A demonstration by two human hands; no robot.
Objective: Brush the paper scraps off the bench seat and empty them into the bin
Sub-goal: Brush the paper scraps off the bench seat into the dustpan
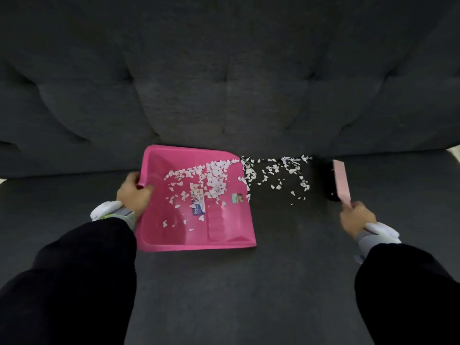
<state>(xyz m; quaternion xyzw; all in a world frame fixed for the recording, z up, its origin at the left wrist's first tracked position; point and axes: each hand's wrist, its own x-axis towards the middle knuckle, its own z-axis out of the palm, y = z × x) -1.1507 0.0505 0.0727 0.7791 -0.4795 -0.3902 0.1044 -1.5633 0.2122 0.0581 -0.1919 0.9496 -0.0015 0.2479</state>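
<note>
A pink dustpan [224,227] lies flat on the dark grey bench seat [224,295], its open lip facing right. My left hand [133,194] grips its handle at the left edge. Many white paper scraps lie inside the pan [211,179], and more scraps [276,173] are spread on the seat just right of the lip. My right hand [356,217] holds a pale pink brush [341,180] by its handle; its dark bristles rest on the seat to the right of the scraps, apart from them.
The tufted dark grey backrest [224,83] rises right behind the dustpan and scraps. The seat stretches wide toward me and to both sides. No bin is in view.
</note>
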